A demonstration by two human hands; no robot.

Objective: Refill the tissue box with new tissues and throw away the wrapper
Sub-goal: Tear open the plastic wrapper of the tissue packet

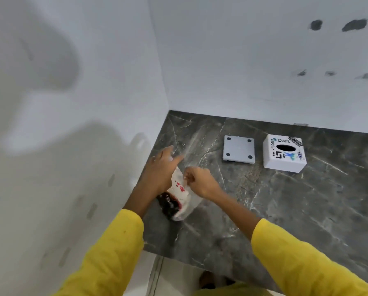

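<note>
At the left edge of the dark grey marble-patterned counter [285,210], close to the white wall, a person in yellow sleeves is working on a soft pack of new tissues in a clear plastic wrapper with red and black print [180,201]. The left hand [160,170] clasps the pack from the wall side, its grip wrapped around the upper part with the index finger stretched out. The right hand [200,181] is closed into a pinch on the wrapper's top edge, just beside the left. This looks like the opening step: the wrapper is being torn or peeled so the tissues can come out. Toward the back edge, well apart from the hands, stands the white square tissue box with stickers and an oval slot [284,153], and beside it lies its grey square base plate with four dark pads [238,149], turned up, so the box appears ready for filling. The next move probably calls for a firm pull apart while the left hand keeps the stack from spilling.
</note>
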